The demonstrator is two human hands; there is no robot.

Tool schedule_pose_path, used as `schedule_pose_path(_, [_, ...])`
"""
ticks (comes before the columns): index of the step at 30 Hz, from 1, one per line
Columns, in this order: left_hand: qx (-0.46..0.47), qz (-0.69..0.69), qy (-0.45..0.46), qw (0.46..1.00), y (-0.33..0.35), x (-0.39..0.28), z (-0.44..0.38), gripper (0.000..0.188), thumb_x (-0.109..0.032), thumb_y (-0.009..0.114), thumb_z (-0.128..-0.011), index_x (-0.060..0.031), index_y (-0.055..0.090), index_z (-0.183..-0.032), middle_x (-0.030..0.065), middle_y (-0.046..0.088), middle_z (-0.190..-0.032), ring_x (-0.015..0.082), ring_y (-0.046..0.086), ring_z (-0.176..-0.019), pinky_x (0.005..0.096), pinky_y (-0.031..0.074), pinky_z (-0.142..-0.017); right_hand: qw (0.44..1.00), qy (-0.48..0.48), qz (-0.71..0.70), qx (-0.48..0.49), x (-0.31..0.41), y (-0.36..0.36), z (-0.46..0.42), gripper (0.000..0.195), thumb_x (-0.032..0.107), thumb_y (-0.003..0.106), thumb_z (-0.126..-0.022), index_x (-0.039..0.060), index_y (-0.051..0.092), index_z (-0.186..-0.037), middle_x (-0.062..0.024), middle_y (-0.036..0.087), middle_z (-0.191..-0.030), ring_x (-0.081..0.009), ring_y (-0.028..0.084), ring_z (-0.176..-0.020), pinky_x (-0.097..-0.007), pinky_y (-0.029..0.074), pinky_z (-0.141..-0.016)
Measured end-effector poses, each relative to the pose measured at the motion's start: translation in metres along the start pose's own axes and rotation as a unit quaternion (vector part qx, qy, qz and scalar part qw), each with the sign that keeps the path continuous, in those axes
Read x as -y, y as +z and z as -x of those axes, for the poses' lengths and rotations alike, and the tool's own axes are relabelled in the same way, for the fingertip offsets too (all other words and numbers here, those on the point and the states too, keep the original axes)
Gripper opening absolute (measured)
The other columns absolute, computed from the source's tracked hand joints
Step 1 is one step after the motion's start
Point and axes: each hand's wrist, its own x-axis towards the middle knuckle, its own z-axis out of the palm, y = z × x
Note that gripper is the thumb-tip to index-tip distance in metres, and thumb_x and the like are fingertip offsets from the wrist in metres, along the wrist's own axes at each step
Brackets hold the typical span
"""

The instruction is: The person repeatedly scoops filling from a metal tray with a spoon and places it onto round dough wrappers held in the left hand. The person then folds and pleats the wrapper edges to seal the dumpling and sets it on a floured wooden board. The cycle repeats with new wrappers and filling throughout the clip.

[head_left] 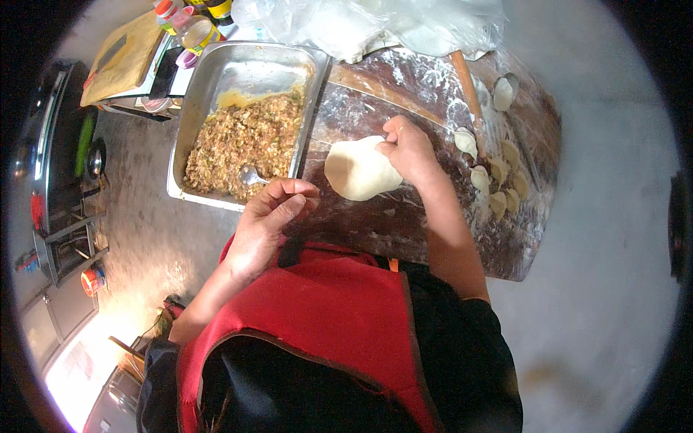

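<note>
A pale, thin piece of dough (360,172) is over the dark floured wooden board (373,224). My right hand (409,149) is at its upper right edge, thumb and curled fingers closed there, with a small pale speck on one finger. My left hand (276,208) is above the lower right rim of a metal tray (246,51), its thumb and index fingertips close together. Chopped brown filling (243,135) fills much of the tray. In it lies a metal spoon (249,174), whose handle runs behind my left hand; whether the fingers hold it is hidden.
Several folded dumplings (499,203) sit on the board's right side, near a wooden rolling pin (466,86) and a small metal cup (504,93). Plastic sheeting (373,24) covers a white mass at the back. Bottles (197,32) and a cutting board (122,57) with a knife stand at upper left.
</note>
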Motion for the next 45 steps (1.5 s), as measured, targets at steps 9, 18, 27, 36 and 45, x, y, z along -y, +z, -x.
schedule_pose_path(9, [-0.016, -0.003, -0.01, 1.0, -0.007, 0.003, 0.004, 0.019, -0.007, 0.055, -0.102, -0.0011, 0.06, -0.119, 0.0047, 0.065, -0.113, 0.0123, 0.061, -0.103, 0.028, 0.047, -0.097, 0.979, -0.195, 0.036, -0.044, 0.011, -0.005, 0.03, 0.02, 0.009, 0.074, -0.083, 0.0042, 0.062, -0.098, -0.0143, 0.066, -0.096, -0.033, 0.066, -0.089, -0.0409, 0.052, -0.078])
schedule_pose_path(18, [0.086, -0.151, 0.127, 0.977, 0.008, 0.025, -0.041, 0.072, 0.002, 0.071, -0.087, 0.0028, 0.03, -0.146, 0.0205, 0.044, -0.146, 0.0278, 0.04, -0.14, 0.0376, 0.032, -0.118, 0.96, -0.181, -0.211, -0.021, 0.054, -0.017, 0.098, 0.015, -0.004, 0.063, -0.092, 0.0031, 0.054, -0.101, -0.0154, 0.072, -0.104, -0.0206, 0.07, -0.093, -0.0333, 0.056, -0.082])
schedule_pose_path(27, [0.107, -0.033, 0.082, 0.99, 0.017, -0.009, -0.006, 0.046, -0.031, 0.062, -0.102, -0.0013, 0.057, -0.137, 0.0051, 0.066, -0.122, 0.0133, 0.057, -0.117, 0.031, 0.045, -0.103, 0.783, -0.021, -0.621, -0.01, 0.118, -0.008, 0.104, 0.031, -0.001, 0.059, -0.097, 0.0006, 0.045, -0.125, -0.0125, 0.066, -0.11, -0.0161, 0.065, -0.097, -0.0286, 0.051, -0.089])
schedule_pose_path(36, [-0.306, 0.121, 0.333, 0.883, -0.074, -0.038, 0.05, 0.03, -0.018, 0.059, -0.102, 0.0012, 0.061, -0.124, 0.0115, 0.067, -0.116, 0.0197, 0.065, -0.101, 0.033, 0.053, -0.089, 0.978, -0.118, -0.098, 0.14, 0.091, 0.053, 0.074, 0.068, 0.031, 0.082, -0.08, 0.0087, 0.049, -0.135, -0.0151, 0.066, -0.1, -0.0275, 0.067, -0.085, -0.0407, 0.054, -0.077])
schedule_pose_path(45, [-0.398, 0.313, 0.157, 0.848, -0.139, 0.022, 0.085, 0.026, 0.001, 0.051, -0.087, 0.0097, 0.059, -0.11, 0.0171, 0.066, -0.104, 0.0287, 0.066, -0.095, 0.0424, 0.055, -0.089, 0.954, -0.295, 0.037, 0.044, 0.133, 0.065, 0.043, 0.015, 0.015, 0.068, -0.091, 0.0121, 0.07, -0.106, -0.0119, 0.068, -0.091, -0.0323, 0.068, -0.077, -0.0418, 0.055, -0.066])
